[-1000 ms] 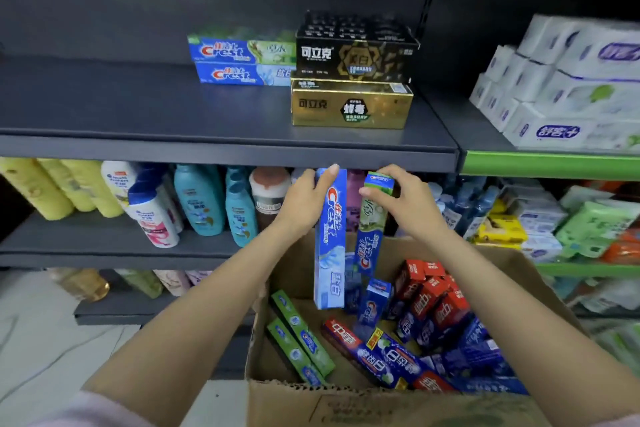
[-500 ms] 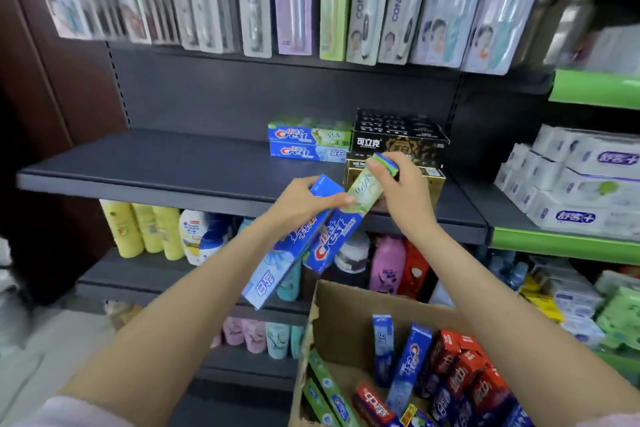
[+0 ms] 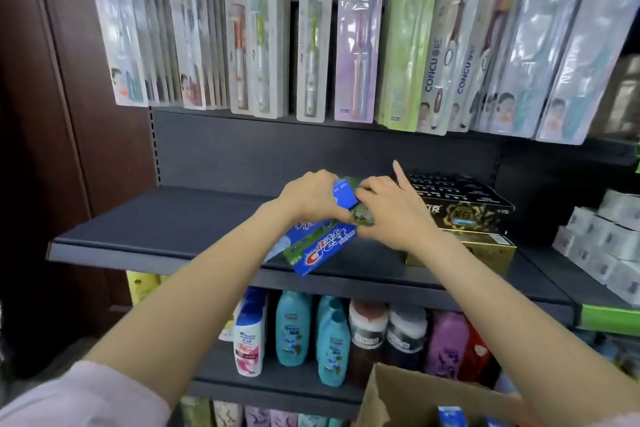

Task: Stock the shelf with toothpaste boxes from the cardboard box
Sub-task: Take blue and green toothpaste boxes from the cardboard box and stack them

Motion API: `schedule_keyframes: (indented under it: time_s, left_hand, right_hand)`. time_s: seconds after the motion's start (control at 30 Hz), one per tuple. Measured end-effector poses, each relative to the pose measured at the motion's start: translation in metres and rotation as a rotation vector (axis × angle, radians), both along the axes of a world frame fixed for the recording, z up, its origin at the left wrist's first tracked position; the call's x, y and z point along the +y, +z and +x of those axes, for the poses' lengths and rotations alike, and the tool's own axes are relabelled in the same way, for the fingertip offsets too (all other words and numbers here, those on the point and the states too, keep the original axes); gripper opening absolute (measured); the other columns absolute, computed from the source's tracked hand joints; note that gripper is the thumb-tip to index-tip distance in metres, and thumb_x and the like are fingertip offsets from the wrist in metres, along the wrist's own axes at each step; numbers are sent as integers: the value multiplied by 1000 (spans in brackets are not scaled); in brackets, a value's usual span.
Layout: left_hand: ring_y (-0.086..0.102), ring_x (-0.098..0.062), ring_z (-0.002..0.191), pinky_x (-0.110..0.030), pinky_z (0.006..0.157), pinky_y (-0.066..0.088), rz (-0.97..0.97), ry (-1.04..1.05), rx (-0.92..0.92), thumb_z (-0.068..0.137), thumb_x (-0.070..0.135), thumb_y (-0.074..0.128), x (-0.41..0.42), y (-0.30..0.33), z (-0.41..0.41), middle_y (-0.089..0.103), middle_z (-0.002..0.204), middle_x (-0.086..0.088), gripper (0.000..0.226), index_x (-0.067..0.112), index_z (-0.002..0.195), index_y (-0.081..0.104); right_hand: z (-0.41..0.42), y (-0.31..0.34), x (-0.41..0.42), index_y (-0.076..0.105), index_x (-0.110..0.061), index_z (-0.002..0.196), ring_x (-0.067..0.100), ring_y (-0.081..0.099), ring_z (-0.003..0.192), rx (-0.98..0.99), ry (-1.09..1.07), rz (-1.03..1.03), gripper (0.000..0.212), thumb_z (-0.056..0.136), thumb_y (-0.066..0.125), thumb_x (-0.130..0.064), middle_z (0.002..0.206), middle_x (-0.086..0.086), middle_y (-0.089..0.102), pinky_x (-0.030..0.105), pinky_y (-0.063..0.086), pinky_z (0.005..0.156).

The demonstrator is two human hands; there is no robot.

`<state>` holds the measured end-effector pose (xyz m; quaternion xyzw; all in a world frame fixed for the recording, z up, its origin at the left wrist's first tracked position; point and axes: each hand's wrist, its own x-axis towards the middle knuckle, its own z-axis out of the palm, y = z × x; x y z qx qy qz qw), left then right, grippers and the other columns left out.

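Left hand (image 3: 311,198) grips a blue Crest toothpaste box (image 3: 341,196); right hand (image 3: 388,215), index finger extended, holds a green-and-blue Crest box (image 3: 322,248). Both boxes tilt over the dark shelf (image 3: 156,229); black-and-gold boxes (image 3: 467,208) lie just right of the right hand.

Above: toothbrush packs (image 3: 311,55) hang in a row from hooks — clear blister fronts, some labelled CONCU.
Lower shelf: shampoo bottles (image 3: 294,329) stand upright, teal ones beside a white and pink one; dark jars (image 3: 367,329) just right of them.
Right: white tissue packs (image 3: 602,243) stacked.
Far left: brown wooden panel (image 3: 69,80).
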<state>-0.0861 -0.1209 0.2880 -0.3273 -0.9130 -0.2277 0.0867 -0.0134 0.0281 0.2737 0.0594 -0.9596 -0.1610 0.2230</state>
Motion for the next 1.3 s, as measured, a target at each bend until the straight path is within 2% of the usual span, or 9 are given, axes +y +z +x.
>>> schedule_keyframes:
  time_s: [0.1, 0.23, 0.3, 0.4, 0.57, 0.73, 0.83, 1.03, 1.3]
  left_hand:
    - [58, -22, 79, -32, 62, 42, 144, -17, 12, 62, 51, 77, -2, -4, -27, 62, 84, 2, 50, 16, 89, 55]
    - [63, -16, 73, -24, 66, 49, 854, -113, -369, 82, 49, 65, -11, -2, -66, 65, 80, -1, 34, 17, 79, 53]
    - [63, -18, 70, -24, 63, 49, 974, -123, -508, 91, 46, 54, -9, -5, -80, 63, 80, -6, 33, 17, 75, 50]
    - [63, -15, 68, -24, 61, 49, 1078, -87, -634, 94, 44, 50, -7, -16, -93, 61, 77, -4, 33, 15, 79, 46]
    - [65, -14, 72, -26, 64, 53, 1274, -131, -831, 95, 43, 47, -1, -19, -105, 66, 83, -3, 34, 11, 91, 55]
    - [65, -18, 76, -33, 72, 53, 1376, -158, -969, 94, 41, 50, 6, -24, -109, 67, 84, -5, 33, 9, 92, 54]
    - [64, -20, 79, -35, 71, 53, 1387, -204, -914, 91, 28, 60, -2, -33, -118, 66, 92, -6, 27, 9, 108, 51]
    - [62, -10, 91, -14, 72, 49, 581, -149, -385, 73, 16, 80, -26, -53, -138, 68, 108, -2, 46, 10, 113, 58]
    - [61, -19, 90, -27, 78, 49, 527, 36, -391, 73, 25, 80, 11, -72, -146, 67, 107, -12, 44, 2, 106, 61]
  right_hand:
    - [-19, 13, -8, 53, -22, 122, 24, 49, 114, -58, -159, -131, 56, 80, 58, -59, 116, 4, 50, 37, 38, 93]
    - [-43, 10, -16, 42, -8, 119, 36, 57, 108, -8, -348, -517, 59, 89, 43, -60, 120, 15, 56, 39, 42, 78]
    - [-57, 6, -17, 40, -4, 114, 38, 60, 104, -42, -297, -949, 55, 91, 45, -54, 121, 20, 55, 44, 50, 82]
    - [-71, 3, -22, 42, -4, 105, 26, 69, 71, -104, -124, -1511, 46, 88, 59, -43, 115, 22, 62, 34, 55, 49]
    - [-79, 1, -26, 54, -18, 86, 10, 64, 71, -221, -121, -1475, 29, 76, 76, -33, 86, -1, 67, 24, 50, 56]
    - [-89, 3, -25, 50, -13, 103, 10, 63, 78, -227, -165, -1428, 50, 67, 83, -21, 93, -1, 65, 24, 48, 61]
    - [-98, 11, -17, 44, -13, 105, 17, 59, 87, -168, -229, -1128, 59, 63, 85, -23, 101, 2, 60, 25, 45, 62]
    - [-115, 19, -2, 38, -18, 105, 26, 57, 95, -180, -389, -611, 63, 63, 83, -34, 111, 4, 60, 34, 42, 71]
    - [-130, 8, 14, 43, -20, 121, 23, 55, 104, -72, -334, -625, 59, 76, 71, -46, 119, 6, 52, 35, 44, 78]
